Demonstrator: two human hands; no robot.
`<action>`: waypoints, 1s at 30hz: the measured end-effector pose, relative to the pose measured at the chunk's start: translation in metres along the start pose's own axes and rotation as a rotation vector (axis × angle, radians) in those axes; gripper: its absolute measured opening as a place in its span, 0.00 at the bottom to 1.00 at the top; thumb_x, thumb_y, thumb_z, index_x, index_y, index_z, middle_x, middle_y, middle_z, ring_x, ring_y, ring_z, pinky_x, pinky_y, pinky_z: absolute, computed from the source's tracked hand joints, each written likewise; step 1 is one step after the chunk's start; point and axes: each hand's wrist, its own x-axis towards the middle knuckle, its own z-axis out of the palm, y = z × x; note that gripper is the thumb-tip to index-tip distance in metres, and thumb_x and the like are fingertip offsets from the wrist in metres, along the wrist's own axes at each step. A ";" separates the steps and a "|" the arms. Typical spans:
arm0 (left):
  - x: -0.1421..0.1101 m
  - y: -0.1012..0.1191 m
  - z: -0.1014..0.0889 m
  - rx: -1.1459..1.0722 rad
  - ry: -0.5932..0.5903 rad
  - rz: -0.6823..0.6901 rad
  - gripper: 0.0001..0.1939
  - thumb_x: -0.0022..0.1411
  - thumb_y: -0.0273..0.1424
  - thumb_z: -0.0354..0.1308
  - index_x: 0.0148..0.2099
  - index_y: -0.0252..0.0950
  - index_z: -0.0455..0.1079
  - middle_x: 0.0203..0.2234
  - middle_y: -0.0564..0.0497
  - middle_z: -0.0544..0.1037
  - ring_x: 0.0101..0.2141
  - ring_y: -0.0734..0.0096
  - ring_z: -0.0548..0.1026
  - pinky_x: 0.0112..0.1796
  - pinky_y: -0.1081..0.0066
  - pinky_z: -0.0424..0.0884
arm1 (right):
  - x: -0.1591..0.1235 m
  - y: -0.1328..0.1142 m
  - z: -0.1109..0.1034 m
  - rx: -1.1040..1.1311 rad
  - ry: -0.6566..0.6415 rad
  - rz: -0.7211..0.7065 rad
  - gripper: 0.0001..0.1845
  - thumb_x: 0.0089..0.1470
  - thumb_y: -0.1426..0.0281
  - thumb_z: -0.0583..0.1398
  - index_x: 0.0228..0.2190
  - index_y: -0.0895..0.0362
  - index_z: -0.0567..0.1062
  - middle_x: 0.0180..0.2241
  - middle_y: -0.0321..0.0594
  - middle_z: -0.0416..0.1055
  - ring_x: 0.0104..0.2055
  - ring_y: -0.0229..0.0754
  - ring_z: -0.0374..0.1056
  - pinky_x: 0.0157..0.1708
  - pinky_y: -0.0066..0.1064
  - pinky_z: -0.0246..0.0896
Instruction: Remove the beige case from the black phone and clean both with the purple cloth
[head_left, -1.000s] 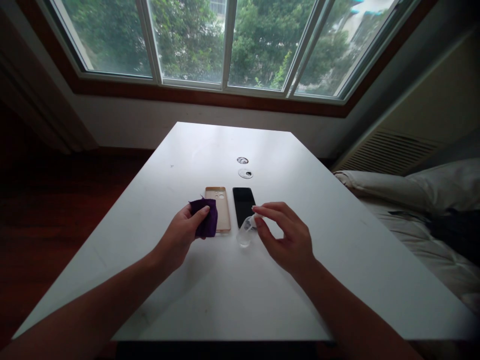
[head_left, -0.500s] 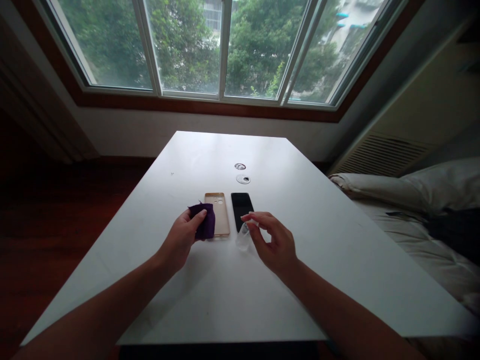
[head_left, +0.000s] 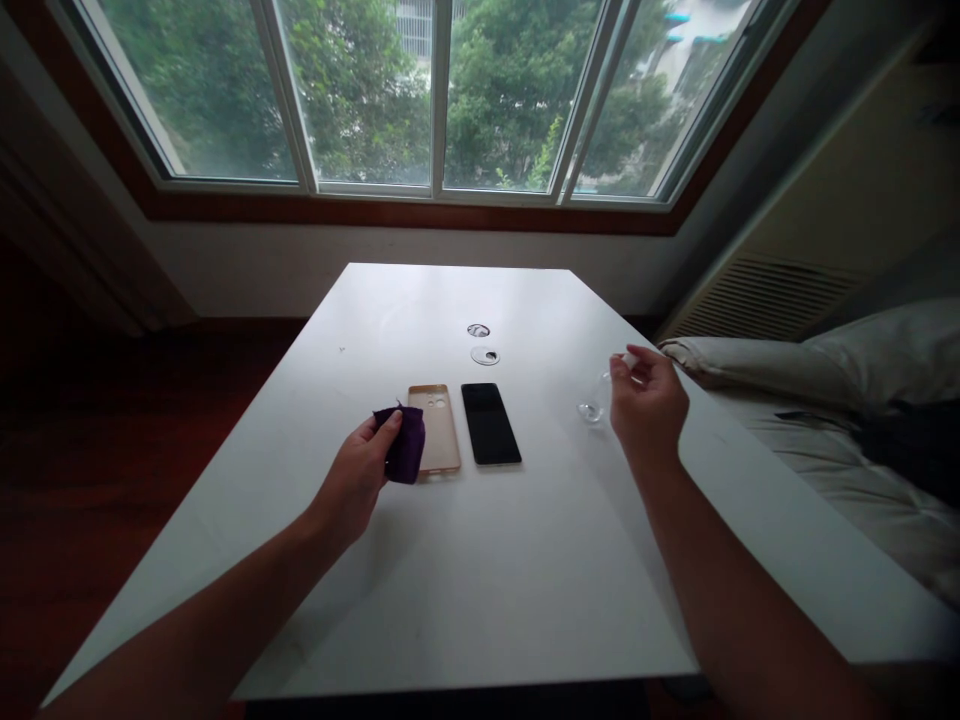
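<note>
Left hand (head_left: 358,475) pinching the purple cloth (head_left: 406,452), thumb on top, over the near-left edge of the tan phone case (head_left: 443,432)! Just right of that, the black phone (head_left: 491,424) lies flat on the white table (head_left: 450,590). And out to the right, the right hand (head_left: 651,408) grips the clear bottle (head_left: 589,411) by its top, well apart from the phone.

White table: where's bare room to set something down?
The table is bare between the black phone and the near edge, and between that phone and the clear container in the right hand. Crowded: phone and tan case side by side, purple cloth in the left hand hiding part of the case.
</note>
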 end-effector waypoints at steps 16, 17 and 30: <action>-0.006 -0.001 0.003 -0.033 -0.108 0.022 0.23 0.59 0.35 0.68 0.53 0.31 0.74 0.44 0.40 0.80 0.43 0.61 0.79 0.43 0.63 0.78 | -0.007 -0.018 -0.005 -0.027 0.185 -0.235 0.27 0.56 0.61 0.64 0.54 0.60 0.70 0.53 0.53 0.70 0.55 0.53 0.67 0.58 0.51 0.62; -0.007 0.000 0.004 -0.032 -0.120 0.028 0.22 0.59 0.35 0.68 0.54 0.31 0.74 0.44 0.40 0.80 0.43 0.61 0.79 0.44 0.63 0.78 | -0.018 -0.031 -0.003 0.031 0.134 -0.231 0.25 0.57 0.61 0.64 0.53 0.59 0.71 0.53 0.51 0.70 0.54 0.51 0.67 0.57 0.49 0.62; -0.018 -0.004 0.008 0.237 -0.321 0.177 0.16 0.62 0.39 0.65 0.48 0.34 0.76 0.39 0.44 0.80 0.40 0.65 0.76 0.43 0.69 0.71 | -0.113 -0.115 0.021 0.920 -1.158 0.667 0.19 0.49 0.61 0.71 0.38 0.61 0.77 0.37 0.43 0.79 0.41 0.45 0.76 0.50 0.41 0.70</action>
